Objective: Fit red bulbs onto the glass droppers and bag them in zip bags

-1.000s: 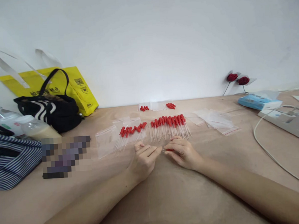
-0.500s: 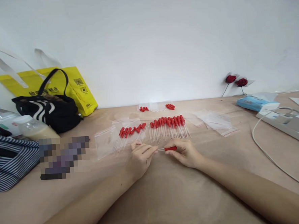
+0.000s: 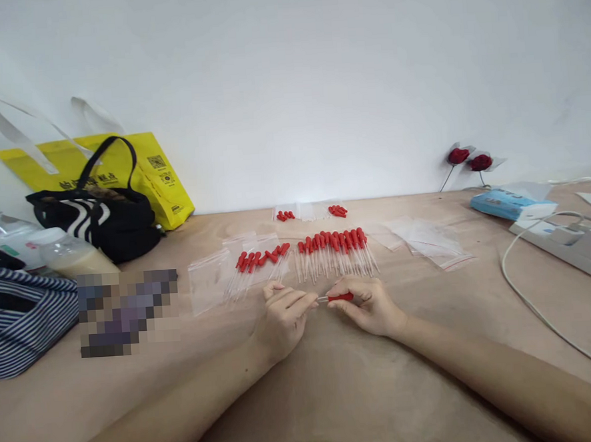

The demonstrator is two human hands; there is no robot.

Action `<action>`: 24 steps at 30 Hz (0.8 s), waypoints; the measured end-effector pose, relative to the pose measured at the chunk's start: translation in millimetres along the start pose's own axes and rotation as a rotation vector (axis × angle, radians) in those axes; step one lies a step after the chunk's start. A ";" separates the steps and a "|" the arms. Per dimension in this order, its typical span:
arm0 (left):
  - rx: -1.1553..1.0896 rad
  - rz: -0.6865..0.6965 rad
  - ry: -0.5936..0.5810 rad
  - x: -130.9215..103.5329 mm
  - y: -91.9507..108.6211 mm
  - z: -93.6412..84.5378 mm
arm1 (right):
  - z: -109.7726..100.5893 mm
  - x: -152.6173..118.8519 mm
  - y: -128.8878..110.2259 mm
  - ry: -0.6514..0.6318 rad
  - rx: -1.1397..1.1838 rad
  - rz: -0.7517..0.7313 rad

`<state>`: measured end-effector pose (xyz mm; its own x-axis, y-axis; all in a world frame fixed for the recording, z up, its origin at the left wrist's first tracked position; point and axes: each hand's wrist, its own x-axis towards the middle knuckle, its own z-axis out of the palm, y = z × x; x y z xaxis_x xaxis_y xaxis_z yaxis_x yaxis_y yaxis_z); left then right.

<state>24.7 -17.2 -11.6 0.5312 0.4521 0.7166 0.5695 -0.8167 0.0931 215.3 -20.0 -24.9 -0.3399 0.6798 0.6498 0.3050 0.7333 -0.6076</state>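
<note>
here at the table [image 3: 356, 391], the left hand [image 3: 284, 316] pinches a clear tube [image 3: 323, 300], and it's the right hand [image 3: 369, 306] gripping the red bulb [image 3: 342, 297] at its other end, the piece lying level between them! just beyond, a packed row of red-topped droppers [image 3: 334, 241], tips pointing this way. on the left, more droppers [image 3: 250, 260] lie over clear bags [image 3: 206, 281]; on the right, loose plastic bags [image 3: 424, 236] overlap. out left, a black bag [image 3: 126, 233] fronts a yellow bag [image 3: 169, 189]; far right, two dark red roses [image 3: 458, 156] beside a blue packet [image 3: 505, 203].
</note>
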 end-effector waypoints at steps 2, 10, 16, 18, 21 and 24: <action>-0.013 -0.006 0.012 1.4 -1.3 -0.4 | -0.7 0.3 1.6 0.001 0.015 0.028; -0.028 -0.011 -0.050 3.4 -11.5 -3.7 | -5.1 1.5 3.8 -0.054 0.020 -0.011; -0.165 -0.212 -0.077 5.2 4.7 -0.8 | 5.7 2.5 -3.5 0.099 0.389 0.300; -0.198 -0.283 -0.108 6.4 12.6 1.6 | 11.2 3.1 -6.7 0.116 0.478 0.363; -0.215 -0.278 -0.110 8.7 13.7 3.0 | 14.3 5.1 -5.7 0.151 0.490 0.428; -0.104 -0.285 -0.106 12.7 -6.8 -2.2 | 5.0 11.4 6.2 0.194 0.390 0.477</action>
<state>26.2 -6.7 -1.6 0.4249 0.6980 0.5763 0.6401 -0.6819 0.3539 208.8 -7.7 -23.6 -0.0686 0.9463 0.3158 0.0247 0.3181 -0.9477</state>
